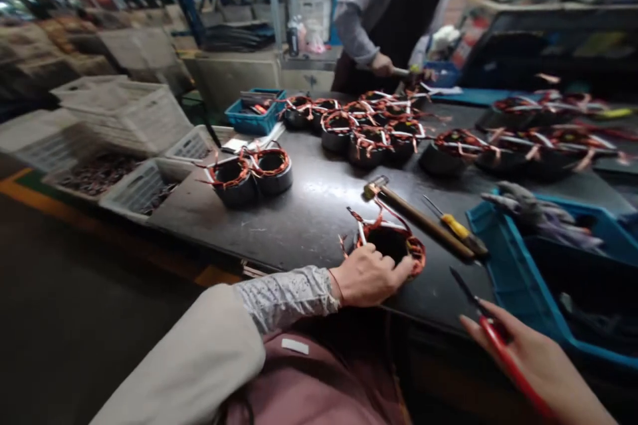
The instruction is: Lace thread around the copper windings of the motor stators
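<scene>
Near the front edge of the dark workbench stands a motor stator [393, 239], a black ring with copper windings, white sleeves and loose leads around its top. My left hand [369, 274] lies over its near rim with fingers curled onto the windings. Off to the right, by the blue bin, my right hand [528, 352] is closed around a red-handled tool [508, 352] with dark, slim, pointed jaws, perhaps pliers or snips. The tool's tip points toward the stator and is apart from it.
A hammer [419, 216] and a yellow-handled screwdriver [456, 226] lie behind the stator. Several more stators [366, 146] stand farther back, and two [232, 182] at left. A blue bin [518, 272] holding gloves is at right. Across the bench stands a co-worker [371, 20].
</scene>
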{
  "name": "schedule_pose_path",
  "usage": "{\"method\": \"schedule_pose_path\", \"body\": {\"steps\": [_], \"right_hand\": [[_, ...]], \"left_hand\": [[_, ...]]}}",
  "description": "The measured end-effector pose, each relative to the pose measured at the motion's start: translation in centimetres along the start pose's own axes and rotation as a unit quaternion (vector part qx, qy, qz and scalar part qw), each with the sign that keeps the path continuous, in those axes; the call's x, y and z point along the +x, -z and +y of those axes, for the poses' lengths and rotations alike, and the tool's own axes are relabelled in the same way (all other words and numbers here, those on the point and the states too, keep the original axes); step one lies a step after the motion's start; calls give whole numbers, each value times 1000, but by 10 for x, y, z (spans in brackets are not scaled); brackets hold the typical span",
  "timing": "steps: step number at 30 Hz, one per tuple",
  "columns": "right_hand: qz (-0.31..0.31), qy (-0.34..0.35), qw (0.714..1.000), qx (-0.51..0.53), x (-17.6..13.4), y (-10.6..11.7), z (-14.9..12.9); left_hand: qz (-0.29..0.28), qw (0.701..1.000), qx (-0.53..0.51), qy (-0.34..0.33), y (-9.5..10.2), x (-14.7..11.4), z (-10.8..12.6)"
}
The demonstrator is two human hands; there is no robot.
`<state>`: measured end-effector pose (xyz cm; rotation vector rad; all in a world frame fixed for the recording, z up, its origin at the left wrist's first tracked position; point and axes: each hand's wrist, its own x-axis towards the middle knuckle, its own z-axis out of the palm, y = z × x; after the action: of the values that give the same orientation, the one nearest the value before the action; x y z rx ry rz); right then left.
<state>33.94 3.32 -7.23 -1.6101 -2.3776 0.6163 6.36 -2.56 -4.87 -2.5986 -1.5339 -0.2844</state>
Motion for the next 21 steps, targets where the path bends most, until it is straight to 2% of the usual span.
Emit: {"method": "schedule_pose_path", "body": {"steps": [2,4,8,12,14,16,18,21], "right_hand": [[-59,-16,998,-11,15,-10,-3],[-105,-5,993,-46,31,-19,-16],[-139,57,975,-166,66,-26,-54],[-172,84,942,-277,99,-13,-86],[-155,98,928,-323,116,-3,-99],[-114,132,926,-336,142,7,-113],[-65,185,929,-314,181,13,-131],[6,257,931,-258,259,12,-167]], "left_hand": [[-13,1000,-4,-17,-3,-10,-14],[-15,1000,0,-11,1,-33,-26],[-24,996,27,87,15,-70,-66],[-72,977,76,185,22,-66,-122],[-88,967,86,225,22,-57,-145],[-91,959,88,252,20,-49,-161],[-86,956,91,265,18,-41,-170],[-90,950,97,282,15,-32,-176]]}}
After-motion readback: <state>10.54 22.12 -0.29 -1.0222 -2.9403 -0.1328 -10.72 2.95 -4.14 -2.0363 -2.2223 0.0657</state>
